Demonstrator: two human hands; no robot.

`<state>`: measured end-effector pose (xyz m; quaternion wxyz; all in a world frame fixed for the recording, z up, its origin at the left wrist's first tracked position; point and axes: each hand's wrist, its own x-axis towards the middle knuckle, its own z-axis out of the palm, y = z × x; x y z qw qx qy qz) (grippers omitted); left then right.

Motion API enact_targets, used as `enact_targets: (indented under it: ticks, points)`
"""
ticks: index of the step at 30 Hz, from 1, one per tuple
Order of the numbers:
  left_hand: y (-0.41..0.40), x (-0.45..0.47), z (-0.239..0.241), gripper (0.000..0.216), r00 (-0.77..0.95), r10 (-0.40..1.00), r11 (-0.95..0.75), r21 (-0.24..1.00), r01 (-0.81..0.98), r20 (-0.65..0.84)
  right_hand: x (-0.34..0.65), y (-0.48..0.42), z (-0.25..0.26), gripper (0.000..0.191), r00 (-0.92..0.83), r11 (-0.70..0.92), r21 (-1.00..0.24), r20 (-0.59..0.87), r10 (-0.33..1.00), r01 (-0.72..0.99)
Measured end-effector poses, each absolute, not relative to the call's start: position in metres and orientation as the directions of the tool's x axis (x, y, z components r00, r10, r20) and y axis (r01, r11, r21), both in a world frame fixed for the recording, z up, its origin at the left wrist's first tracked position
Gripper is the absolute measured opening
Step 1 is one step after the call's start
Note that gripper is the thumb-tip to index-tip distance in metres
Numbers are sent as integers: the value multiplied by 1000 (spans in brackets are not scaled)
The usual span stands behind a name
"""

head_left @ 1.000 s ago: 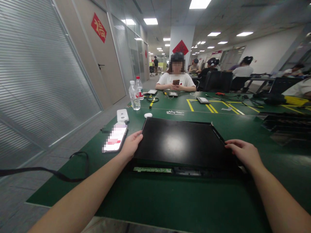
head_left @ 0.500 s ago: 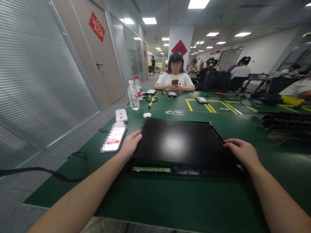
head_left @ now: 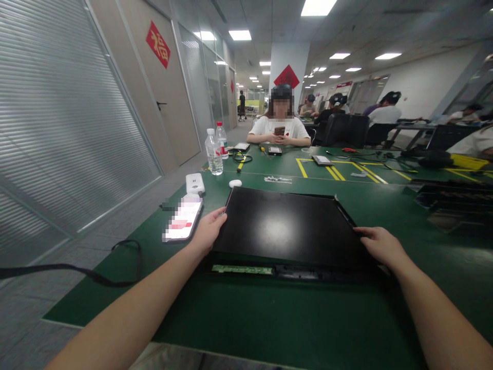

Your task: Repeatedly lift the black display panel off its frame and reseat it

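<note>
A large flat black display panel [head_left: 283,226] lies on the green table mat [head_left: 269,318], with a green circuit strip [head_left: 242,269] showing along its near edge. My left hand [head_left: 208,231] grips the panel's left edge, thumb on top and fingers under it. On the right edge rests my right hand [head_left: 379,245], fingers curled over the side of the panel.
A phone [head_left: 183,220] lies just left of my left hand, with a white charger [head_left: 194,183] and white earbud case [head_left: 234,183] beyond. Two water bottles [head_left: 213,152] stand farther back. A person in white [head_left: 279,128] sits across the table. Black trays [head_left: 454,198] lie at right.
My right hand has slid slightly down and nearer along the panel's right edge. The left hand and the panel stay about where they were.
</note>
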<state>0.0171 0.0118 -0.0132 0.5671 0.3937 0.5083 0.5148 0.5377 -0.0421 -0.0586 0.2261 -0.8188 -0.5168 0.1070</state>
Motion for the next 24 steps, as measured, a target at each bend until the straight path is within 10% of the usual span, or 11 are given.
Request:
enact_targets:
  ticks: [24]
  points:
    - [12,12,-5,28,-3,992,129,989,-73,-129,528,-51,-42,36,531,-470,-734,-176,829,490]
